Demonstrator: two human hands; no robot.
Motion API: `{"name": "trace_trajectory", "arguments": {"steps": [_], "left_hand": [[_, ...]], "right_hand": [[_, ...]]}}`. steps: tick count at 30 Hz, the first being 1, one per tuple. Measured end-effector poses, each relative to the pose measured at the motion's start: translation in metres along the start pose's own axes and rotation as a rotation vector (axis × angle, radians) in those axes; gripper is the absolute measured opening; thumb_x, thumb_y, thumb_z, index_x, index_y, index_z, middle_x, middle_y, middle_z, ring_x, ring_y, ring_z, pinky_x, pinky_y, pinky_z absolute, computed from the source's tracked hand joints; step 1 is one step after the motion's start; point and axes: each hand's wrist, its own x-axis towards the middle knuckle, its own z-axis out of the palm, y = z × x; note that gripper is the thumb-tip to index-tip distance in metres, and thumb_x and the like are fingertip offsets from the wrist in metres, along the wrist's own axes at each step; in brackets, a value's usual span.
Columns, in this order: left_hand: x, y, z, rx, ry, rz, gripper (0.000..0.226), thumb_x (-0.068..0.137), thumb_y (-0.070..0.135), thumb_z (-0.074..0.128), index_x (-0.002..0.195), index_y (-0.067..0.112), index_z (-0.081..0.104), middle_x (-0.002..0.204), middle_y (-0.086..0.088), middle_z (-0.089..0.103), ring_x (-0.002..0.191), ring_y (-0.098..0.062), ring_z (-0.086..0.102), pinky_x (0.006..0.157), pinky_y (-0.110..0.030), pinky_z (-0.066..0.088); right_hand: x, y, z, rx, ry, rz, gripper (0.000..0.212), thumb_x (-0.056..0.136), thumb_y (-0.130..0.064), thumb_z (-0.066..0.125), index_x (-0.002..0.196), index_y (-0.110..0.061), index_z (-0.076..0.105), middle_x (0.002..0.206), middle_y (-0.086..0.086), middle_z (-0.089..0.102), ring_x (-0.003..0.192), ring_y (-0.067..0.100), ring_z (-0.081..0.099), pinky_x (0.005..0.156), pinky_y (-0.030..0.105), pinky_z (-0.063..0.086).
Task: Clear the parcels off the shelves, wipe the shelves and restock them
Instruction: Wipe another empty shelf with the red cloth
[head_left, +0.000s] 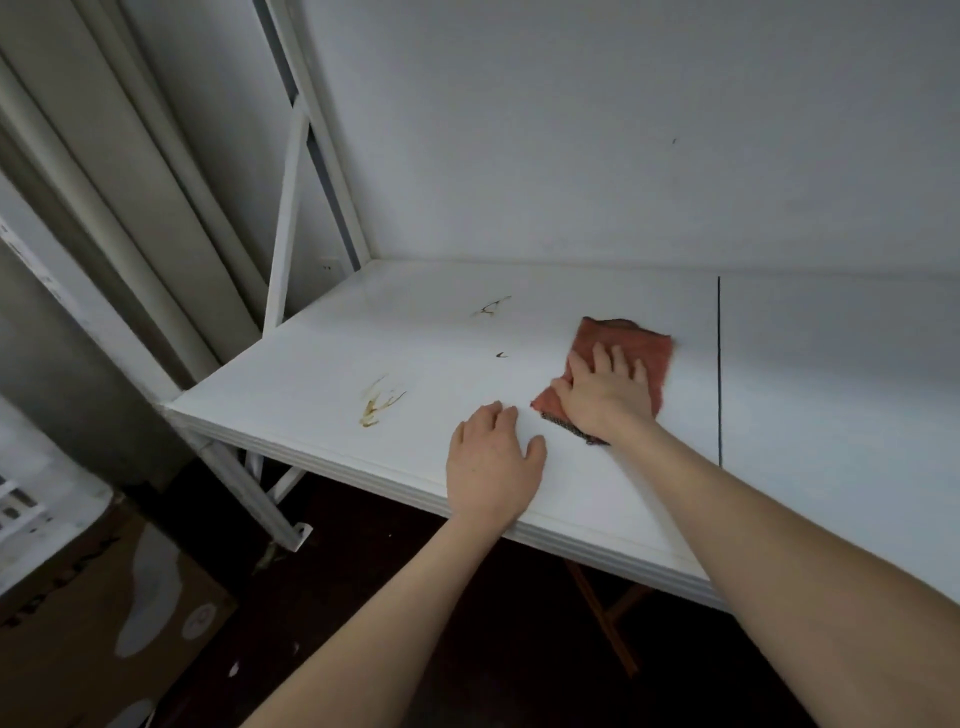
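The right hand (605, 392) lies flat on a reddish cloth (649, 358), fingers straight and a little spread, and presses it onto the white shelf (322, 364), just left of a thin dark line (719, 364) across the board. The left hand (493, 462) rests near it, closer to the front edge, palm down with straight fingers, gripping nothing. A yellow-brown stain (379, 402) is on the shelf to its left. At lower left stands a brown cardboard box (78, 623) with white patches; what is inside, I cannot tell.
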Motion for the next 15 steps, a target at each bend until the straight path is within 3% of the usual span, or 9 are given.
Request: {"name": "trace_trajectory", "arguments": {"steps": [4,7,10,15], "left_hand": [[0.001,-0.007,-0.007,-0.136,-0.094,0.062,0.053,0.093,0.039,0.041,0.139,0.013,0.046,0.148,-0.006,0.039,0.137,-0.020,0.032,0.116,-0.032,0.017],[0.009,-0.031,-0.029,-0.317,-0.118,0.110,0.046,0.094,0.030,0.049,0.138,0.016,0.048,0.147,0.000,0.038,0.136,-0.014,0.034,0.107,-0.029,0.032],[0.022,-0.085,-0.055,-0.285,-0.023,0.163,0.042,0.093,0.025,0.052,0.135,0.017,0.050,0.144,0.003,0.041,0.132,-0.013,0.038,0.098,-0.028,0.039],[0.048,-0.193,-0.077,-0.206,0.051,0.019,0.038,0.091,0.017,0.054,0.128,0.010,0.055,0.135,-0.009,0.050,0.124,-0.026,0.046,0.097,-0.038,0.041]], "right_hand": [[-0.024,0.005,-0.002,0.001,-0.008,-0.019,0.054,0.102,-0.051,0.015,0.153,-0.034,0.018,0.163,-0.001,0.007,0.149,0.020,0.004,0.121,0.040,0.003],[-0.046,0.022,-0.006,0.012,0.047,0.186,0.050,0.102,-0.048,0.016,0.149,-0.035,0.027,0.161,0.000,0.017,0.148,0.023,0.012,0.120,0.041,0.009],[-0.067,0.005,-0.002,0.008,0.089,0.382,0.050,0.103,-0.043,0.019,0.148,-0.027,0.033,0.159,0.005,0.021,0.147,0.027,0.013,0.119,0.044,0.011],[-0.076,-0.103,0.015,0.039,0.062,0.197,0.055,0.102,-0.048,0.025,0.151,-0.024,0.028,0.162,0.003,0.014,0.148,0.026,0.009,0.120,0.043,0.006]]}}
